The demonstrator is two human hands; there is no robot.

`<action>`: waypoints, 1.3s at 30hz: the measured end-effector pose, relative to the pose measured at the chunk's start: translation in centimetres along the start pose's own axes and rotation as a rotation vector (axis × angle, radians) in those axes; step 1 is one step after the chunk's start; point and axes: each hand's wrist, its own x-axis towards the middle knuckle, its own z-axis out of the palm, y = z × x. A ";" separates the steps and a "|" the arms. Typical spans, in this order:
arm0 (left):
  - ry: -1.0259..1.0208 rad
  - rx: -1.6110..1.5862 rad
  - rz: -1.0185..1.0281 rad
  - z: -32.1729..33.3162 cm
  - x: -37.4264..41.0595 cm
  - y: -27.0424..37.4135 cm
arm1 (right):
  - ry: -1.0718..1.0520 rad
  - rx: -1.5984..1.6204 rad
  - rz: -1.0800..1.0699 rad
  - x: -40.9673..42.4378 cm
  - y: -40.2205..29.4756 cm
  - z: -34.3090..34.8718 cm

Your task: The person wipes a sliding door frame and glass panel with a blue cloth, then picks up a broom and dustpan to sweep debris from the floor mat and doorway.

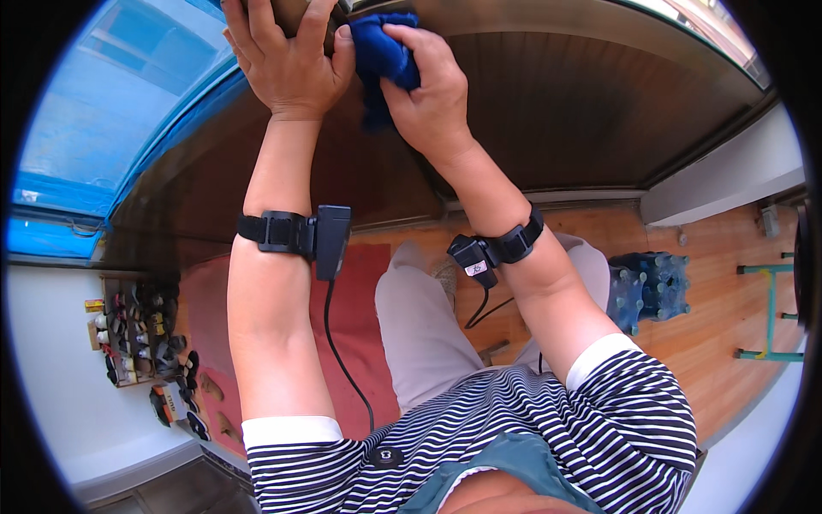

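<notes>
In the head view, my right hand grips a bunched blue cloth at the top middle. The cloth lies against dark brown panelling, and its lower end is blurred. To its left, my left hand is raised with fingers spread over a brown surface; the fingertips reach the picture's upper rim. Its thumb is beside the cloth. Each forearm wears a black strap with a small cabled device, one on the left arm and one on the right.
A blue-framed window is at the upper left. Shoes crowd a rack by the white wall, near a red mat. Shrink-wrapped blue-tinted bottles stand on the wood floor at right, near a green metal frame.
</notes>
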 end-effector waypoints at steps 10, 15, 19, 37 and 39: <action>0.046 -0.013 0.014 0.4 0.7 0.5 | -0.508 -0.364 0.668 -18.3 7.9 -4.5; 0.051 0.007 0.031 0.7 0.9 -0.2 | -0.210 -0.170 0.457 -10.0 4.0 -4.0; 0.075 0.005 0.067 0.8 0.6 -0.3 | 0.052 -0.297 -0.108 -1.6 2.2 -2.2; 0.121 0.004 0.102 2.1 0.6 0.4 | -0.063 -0.173 1.081 -21.4 10.9 -5.5; 0.105 0.038 0.129 0.8 0.9 -0.6 | -0.043 -0.093 0.764 -12.8 5.7 -4.5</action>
